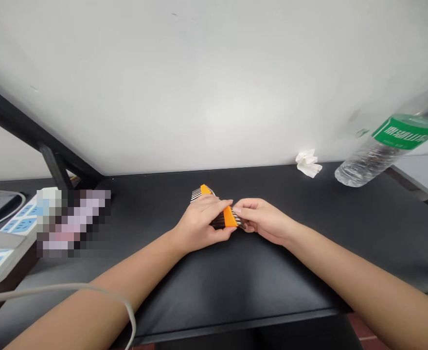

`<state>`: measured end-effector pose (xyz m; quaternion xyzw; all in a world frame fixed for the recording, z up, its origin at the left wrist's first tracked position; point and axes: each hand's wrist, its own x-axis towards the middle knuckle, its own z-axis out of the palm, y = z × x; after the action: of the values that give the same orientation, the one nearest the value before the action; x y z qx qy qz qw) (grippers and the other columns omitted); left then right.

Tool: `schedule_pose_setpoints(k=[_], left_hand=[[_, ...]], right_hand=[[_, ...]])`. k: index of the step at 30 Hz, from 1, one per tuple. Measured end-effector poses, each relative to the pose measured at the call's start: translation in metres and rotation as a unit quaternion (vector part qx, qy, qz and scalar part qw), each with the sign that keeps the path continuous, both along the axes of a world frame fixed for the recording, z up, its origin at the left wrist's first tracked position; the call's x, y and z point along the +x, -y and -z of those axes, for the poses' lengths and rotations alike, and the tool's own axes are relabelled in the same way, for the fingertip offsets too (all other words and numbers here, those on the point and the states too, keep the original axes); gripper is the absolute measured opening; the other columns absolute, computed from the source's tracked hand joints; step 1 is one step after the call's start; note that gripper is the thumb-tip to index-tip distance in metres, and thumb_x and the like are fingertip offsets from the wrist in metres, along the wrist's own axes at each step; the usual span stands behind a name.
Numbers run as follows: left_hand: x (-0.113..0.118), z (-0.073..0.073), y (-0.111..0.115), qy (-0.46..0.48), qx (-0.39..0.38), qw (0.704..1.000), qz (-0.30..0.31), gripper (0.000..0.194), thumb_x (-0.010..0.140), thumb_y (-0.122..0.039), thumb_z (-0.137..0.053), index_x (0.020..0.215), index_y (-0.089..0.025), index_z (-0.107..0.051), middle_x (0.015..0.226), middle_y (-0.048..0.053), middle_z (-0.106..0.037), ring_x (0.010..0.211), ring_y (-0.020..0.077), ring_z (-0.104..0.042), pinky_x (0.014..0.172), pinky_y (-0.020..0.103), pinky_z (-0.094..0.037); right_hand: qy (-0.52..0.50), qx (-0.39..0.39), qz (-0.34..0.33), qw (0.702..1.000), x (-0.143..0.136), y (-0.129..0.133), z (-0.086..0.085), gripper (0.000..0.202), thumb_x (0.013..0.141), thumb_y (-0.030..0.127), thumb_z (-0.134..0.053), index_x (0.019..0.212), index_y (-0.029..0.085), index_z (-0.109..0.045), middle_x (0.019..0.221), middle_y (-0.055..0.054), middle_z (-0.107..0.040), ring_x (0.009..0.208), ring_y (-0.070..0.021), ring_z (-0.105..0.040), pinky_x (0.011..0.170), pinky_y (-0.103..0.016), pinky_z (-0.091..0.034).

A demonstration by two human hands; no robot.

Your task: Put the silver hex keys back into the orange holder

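A hex key set, several metal keys in an orange plastic holder (pixel 230 218), lies across the middle of the black desk. My left hand (pixel 204 219) is closed over it from the left, with the thumb and fingers around its middle and hiding much of it. Metal key ends stick out past the orange part at both ends. At the near right end, the fingertips of my right hand (pixel 259 218) pinch one hex key (pixel 241 225). How far that key sits in the holder is hidden by the fingers.
A clear bottle with a green label (pixel 405 131) stands at the right, near a crumpled tissue (pixel 308 163) by the wall. White power strips (pixel 24 223) and a blurred-out item (pixel 75 223) are at the left. A pale cable (pixel 100 290) crosses above my left forearm.
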<state>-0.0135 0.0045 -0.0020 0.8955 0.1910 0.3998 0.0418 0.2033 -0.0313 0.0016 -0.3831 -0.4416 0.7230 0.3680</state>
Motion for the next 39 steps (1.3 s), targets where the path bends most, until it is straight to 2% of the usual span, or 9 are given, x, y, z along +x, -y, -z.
schedule_pose_setpoints(k=[5,9,15,21,24,27,29,34,39], left_hand=[[-0.004,0.004,-0.002,-0.038,-0.038,0.998,-0.043,0.052,0.088,-0.032,-0.072,0.136,-0.022,-0.056,0.086,0.003,-0.071,0.079,0.0192,-0.067,0.079,0.035,-0.056],[-0.003,0.006,-0.001,-0.094,-0.106,0.988,-0.058,0.056,0.09,-0.031,-0.069,0.142,-0.022,-0.051,0.094,0.004,-0.07,0.085,0.0203,-0.067,0.083,0.036,-0.055],[0.002,0.005,0.004,-0.098,-0.126,0.981,-0.113,0.066,0.093,-0.032,-0.066,0.153,-0.025,-0.039,0.099,0.004,-0.072,0.093,0.0231,-0.069,0.093,0.043,-0.054],[0.002,0.003,0.004,-0.087,-0.138,0.978,-0.13,0.048,0.087,-0.037,-0.072,0.13,-0.023,-0.057,0.108,0.006,-0.074,0.093,0.023,-0.071,0.086,0.038,-0.057],[-0.001,0.002,0.001,-0.096,-0.115,0.98,-0.132,0.042,0.086,-0.037,-0.072,0.123,-0.022,-0.06,0.105,0.006,-0.075,0.089,0.0229,-0.07,0.084,0.038,-0.057],[-0.004,0.002,-0.001,-0.097,-0.108,0.979,-0.143,0.043,0.086,-0.037,-0.073,0.125,-0.021,-0.06,0.107,0.007,-0.075,0.093,0.0236,-0.071,0.086,0.038,-0.057],[-0.005,0.003,-0.002,-0.098,-0.112,0.978,-0.144,0.044,0.086,-0.036,-0.073,0.126,-0.021,-0.061,0.108,0.006,-0.075,0.094,0.0232,-0.071,0.087,0.038,-0.057],[-0.006,0.003,-0.003,-0.097,-0.127,0.978,-0.132,0.046,0.086,-0.035,-0.073,0.128,-0.021,-0.061,0.107,0.006,-0.074,0.094,0.0221,-0.071,0.085,0.035,-0.059],[-0.006,0.003,-0.004,-0.097,-0.129,0.978,-0.136,0.045,0.086,-0.036,-0.074,0.127,-0.021,-0.062,0.109,0.007,-0.074,0.094,0.022,-0.071,0.086,0.036,-0.059]], right_hand=[[0.024,0.077,-0.009,0.997,-0.006,0.005,-0.001,0.027,0.091,0.044,-0.072,0.096,0.017,-0.069,0.088,-0.003,-0.069,0.081,-0.0146,-0.063,0.08,-0.031,-0.051],[0.083,0.116,0.029,0.989,-0.009,0.007,-0.002,0.022,0.084,0.035,-0.078,0.097,0.018,-0.07,0.092,-0.002,-0.071,0.087,-0.0177,-0.067,0.084,-0.034,-0.054],[0.1,0.117,0.037,0.987,-0.007,0.005,-0.001,0.022,0.089,0.035,-0.073,0.106,0.021,-0.076,0.106,-0.004,-0.075,0.102,-0.0214,-0.069,0.097,-0.037,-0.054],[0.123,0.145,-0.014,0.982,-0.002,0.004,-0.005,0.028,0.095,0.035,-0.065,0.117,0.021,-0.075,0.108,-0.005,-0.075,0.101,-0.0209,-0.07,0.095,-0.038,-0.055],[0.267,0.258,0.01,0.928,0.014,0.001,-0.01,0.033,0.094,0.029,-0.064,0.126,0.021,-0.071,0.109,-0.007,-0.073,0.094,-0.0199,-0.069,0.087,-0.037,-0.056],[0.442,0.408,0.053,0.797,0.042,-0.009,-0.014,0.022,0.094,0.018,-0.058,0.108,0.018,-0.075,0.106,-0.008,-0.07,0.093,-0.0204,-0.065,0.088,-0.038,-0.052],[0.506,0.421,0.032,0.752,0.059,-0.016,-0.014,0.019,0.092,0.014,-0.057,0.095,0.019,-0.075,0.098,-0.007,-0.068,0.09,-0.0198,-0.064,0.082,-0.035,-0.05],[0.54,0.398,-0.028,0.741,0.067,-0.022,-0.011,0.015,0.091,0.015,-0.06,0.085,0.02,-0.073,0.093,-0.004,-0.065,0.083,-0.0167,-0.061,0.072,-0.029,-0.047],[0.556,0.392,-0.022,0.733,0.051,-0.02,-0.006,0.016,0.09,0.01,-0.058,0.087,0.019,-0.071,0.095,-0.004,-0.065,0.087,-0.0175,-0.06,0.076,-0.029,-0.046]])
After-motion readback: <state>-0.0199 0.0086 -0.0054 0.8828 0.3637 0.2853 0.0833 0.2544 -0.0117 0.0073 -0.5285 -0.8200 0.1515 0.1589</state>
